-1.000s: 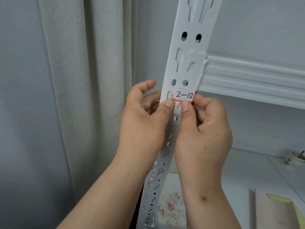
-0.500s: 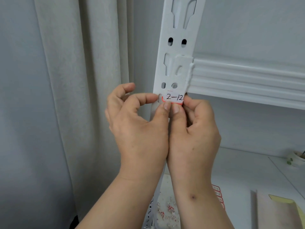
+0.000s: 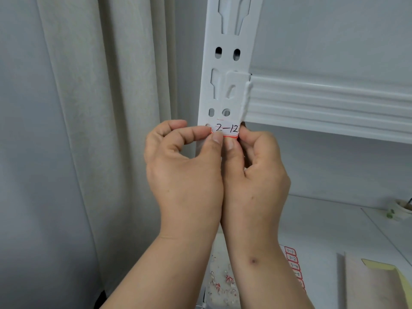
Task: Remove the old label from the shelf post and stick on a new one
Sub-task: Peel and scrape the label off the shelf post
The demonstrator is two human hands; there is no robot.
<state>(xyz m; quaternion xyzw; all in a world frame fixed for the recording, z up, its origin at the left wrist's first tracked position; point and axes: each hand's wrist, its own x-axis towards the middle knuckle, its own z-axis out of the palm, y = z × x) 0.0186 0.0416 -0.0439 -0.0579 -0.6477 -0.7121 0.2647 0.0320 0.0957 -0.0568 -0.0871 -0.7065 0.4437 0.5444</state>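
Note:
A white label (image 3: 225, 129) with a red border, handwritten "2-12", sits on the white slotted shelf post (image 3: 227, 36) just below the joint with the shelf beam (image 3: 323, 103). My left hand (image 3: 182, 168) pinches the label's left end, with the curled index fingertip at its edge and the thumb on its lower left. My right hand (image 3: 256, 172) holds the right end, its thumb pressing the red bottom edge and its fingers curled at the post's right side. Both hands hide the post below the label.
A sheet of red-bordered numbered labels (image 3: 293, 262) lies on the lower white shelf (image 3: 323, 230), with small torn label scraps (image 3: 223, 284) beside it. At the lower right lies a beige and yellow pad (image 3: 379, 282). A curtain (image 3: 100, 130) hangs to the left of the post.
My left index finger, raised beside the post a second ago, has curled in to the label's left edge. Both thumbs have stayed on the label's lower edge, now side by side.

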